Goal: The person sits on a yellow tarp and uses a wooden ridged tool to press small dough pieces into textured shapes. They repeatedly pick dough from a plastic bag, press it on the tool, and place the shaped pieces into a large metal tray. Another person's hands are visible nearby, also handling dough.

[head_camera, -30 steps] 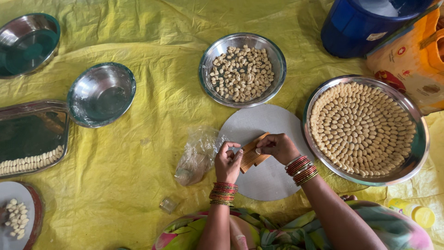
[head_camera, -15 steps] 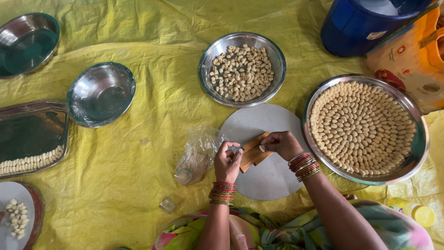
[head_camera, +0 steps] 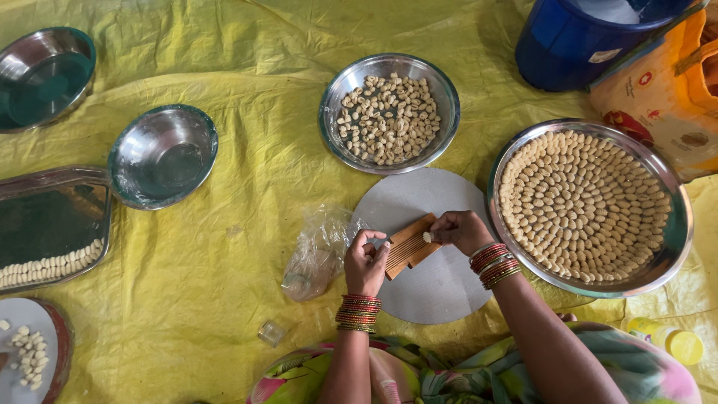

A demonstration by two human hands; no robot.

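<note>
The right hand [head_camera: 461, 230] pinches a small dough piece [head_camera: 427, 237] against the ridged wooden board [head_camera: 410, 245], fingers pressed together. The left hand [head_camera: 365, 262] grips the board's left end, tilting it over the round grey board [head_camera: 430, 247]. Right lies a tray of shaped pieces [head_camera: 588, 206]; farther off, a steel bowl [head_camera: 389, 112].

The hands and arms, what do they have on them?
The left hand and the right hand are bare, with no gloves and no rings that I can make out. Each wrist wears a thick stack of thin red, gold and green bangles. The forearms are uncovered, with no sleeves in view. Near the bottom edge lies colourful patterned cloth in green, pink and yellow.
</note>
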